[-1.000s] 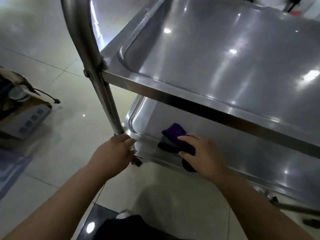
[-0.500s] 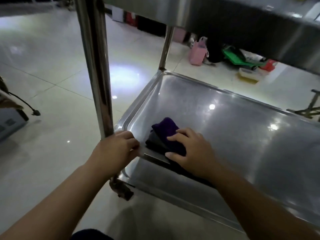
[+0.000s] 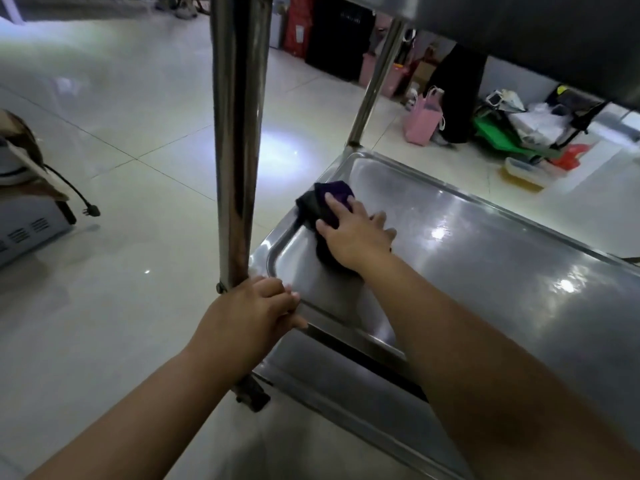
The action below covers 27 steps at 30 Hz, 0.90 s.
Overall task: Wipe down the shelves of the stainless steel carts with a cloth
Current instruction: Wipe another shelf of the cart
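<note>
A stainless steel cart fills the right side, with its middle shelf (image 3: 502, 258) lying below an upper shelf (image 3: 540, 36) at the top right. A dark purple and black cloth (image 3: 320, 204) lies near the shelf's far left corner. My right hand (image 3: 353, 237) presses flat on the cloth with fingers spread. My left hand (image 3: 252, 317) grips the near left corner of the shelf at the foot of the upright post (image 3: 235, 133). A lower shelf (image 3: 339, 389) shows beneath the rim.
White tiled floor (image 3: 121, 168) lies to the left. A grey appliance with a black cord and plug (image 3: 91, 211) sits at the left edge. A pink bag (image 3: 424, 121), boxes and green items clutter the floor behind the cart. A caster (image 3: 252, 396) sits below my left hand.
My view dropped from above the top shelf to under it. My right hand slid the cloth from the near rim toward the far left corner. My left hand stayed on the corner.
</note>
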Each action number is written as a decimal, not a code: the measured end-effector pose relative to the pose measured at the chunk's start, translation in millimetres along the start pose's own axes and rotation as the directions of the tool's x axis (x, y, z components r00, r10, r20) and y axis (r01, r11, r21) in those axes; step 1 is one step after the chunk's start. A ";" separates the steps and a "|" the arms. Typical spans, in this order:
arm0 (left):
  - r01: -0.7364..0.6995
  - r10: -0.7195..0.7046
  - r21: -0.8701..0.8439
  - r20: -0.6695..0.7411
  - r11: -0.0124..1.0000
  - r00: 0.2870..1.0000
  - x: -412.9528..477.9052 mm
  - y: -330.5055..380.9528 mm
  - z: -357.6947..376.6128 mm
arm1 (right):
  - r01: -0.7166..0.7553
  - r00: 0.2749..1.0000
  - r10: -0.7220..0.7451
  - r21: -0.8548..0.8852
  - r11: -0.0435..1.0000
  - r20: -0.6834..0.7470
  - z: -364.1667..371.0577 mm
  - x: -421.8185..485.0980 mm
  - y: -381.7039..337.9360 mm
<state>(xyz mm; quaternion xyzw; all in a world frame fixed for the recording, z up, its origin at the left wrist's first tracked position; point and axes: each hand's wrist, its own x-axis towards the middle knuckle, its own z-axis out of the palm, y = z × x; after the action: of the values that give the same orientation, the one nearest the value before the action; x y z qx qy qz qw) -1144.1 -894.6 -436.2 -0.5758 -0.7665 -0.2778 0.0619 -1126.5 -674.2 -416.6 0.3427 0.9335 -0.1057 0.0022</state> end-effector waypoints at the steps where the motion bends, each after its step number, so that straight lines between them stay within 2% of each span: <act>1: 0.008 -0.008 0.005 0.001 1.000 1.000 -1.2 0.1 1.4 | 0.126 0.992 -0.126 -0.021 0.992 -0.001 6.2 -8.2 -9.5; 3: 0.007 -0.007 0.026 -0.004 1.000 1.000 -3.2 1.4 3.2 | 0.356 0.934 -0.356 -0.035 0.934 -0.008 15.0 -26.9 -10.3; 4: 0.003 -0.003 0.037 -0.005 0.999 1.000 -4.0 2.2 3.4 | 0.427 0.904 -0.427 -0.004 0.904 -0.010 14.3 -33.0 -2.2; 6: -0.004 0.006 0.043 -0.034 0.999 0.999 -4.7 3.6 3.2 | 0.445 0.896 -0.444 0.026 0.895 -0.014 5.7 -29.7 24.0; 7: -0.008 0.010 0.042 -0.047 0.999 0.999 -5.0 3.9 3.2 | 0.369 0.930 -0.368 0.016 0.929 -0.015 0.2 -21.2 38.4; 9: -0.019 0.021 0.035 -0.041 0.999 0.999 -5.3 4.0 4.5 | 0.067 0.997 -0.067 0.006 0.998 -0.026 -10.7 -2.2 58.6; 11: -0.028 0.029 0.025 -0.034 0.999 0.999 -6.4 3.1 5.2 | -0.163 0.986 0.163 0.009 0.987 -0.045 -12.2 9.1 53.7; 12: -0.030 0.030 0.022 -0.036 0.999 0.999 -7.2 2.2 5.4 | -0.185 0.982 0.185 0.009 0.983 -0.047 -9.1 9.3 42.2; 13: -0.028 0.029 0.021 -0.045 0.999 0.999 -8.2 1.3 5.8 | -0.144 0.989 0.144 0.009 0.990 -0.043 -4.8 5.6 27.5; 15: -0.022 0.024 0.024 -0.081 0.999 0.996 -10.9 0.4 7.0 | 0.071 0.997 -0.071 0.011 0.997 -0.037 7.7 -13.8 0.8; 18: -0.037 0.045 0.048 -0.166 0.998 0.985 -16.4 1.7 10.8 | 0.415 0.910 -0.415 0.042 0.909 -0.025 20.8 -59.3 -4.9; 20: -0.067 0.083 0.078 -0.211 0.995 0.974 -20.0 3.2 13.4 | 0.479 0.874 -0.485 0.132 0.868 0.021 12.6 -72.0 24.7; 21: -0.083 0.098 0.076 -0.225 0.994 0.969 -20.8 3.6 13.7 | 0.437 0.893 -0.449 0.160 0.885 0.042 5.1 -71.9 47.2; 22: -0.091 0.105 0.069 -0.234 0.993 0.967 -20.7 4.0 13.8 | 0.335 0.937 -0.346 0.151 0.930 0.053 -2.3 -69.9 72.5; 24: -0.088 0.104 0.078 -0.223 0.993 0.969 -17.9 5.7 12.5 | -0.012 1.000 0.012 0.082 0.997 0.006 -15.7 -66.3 116.0; 26: -0.087 0.105 0.108 -0.181 0.990 0.978 -12.6 7.7 10.1 | -0.325 0.942 0.329 0.061 0.944 -0.069 -17.9 -65.0 130.4; 27: -0.086 0.103 0.112 -0.157 0.990 0.982 -9.6 9.1 8.2 | -0.384 0.918 0.386 0.042 0.923 -0.095 -14.5 -65.0 124.4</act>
<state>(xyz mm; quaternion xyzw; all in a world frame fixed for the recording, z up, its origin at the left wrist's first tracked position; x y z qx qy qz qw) -1130.7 -897.1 -443.8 -0.5829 -0.7441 -0.2800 0.1676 -996.1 -620.5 -421.8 0.5244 0.8455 -0.0964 -0.0285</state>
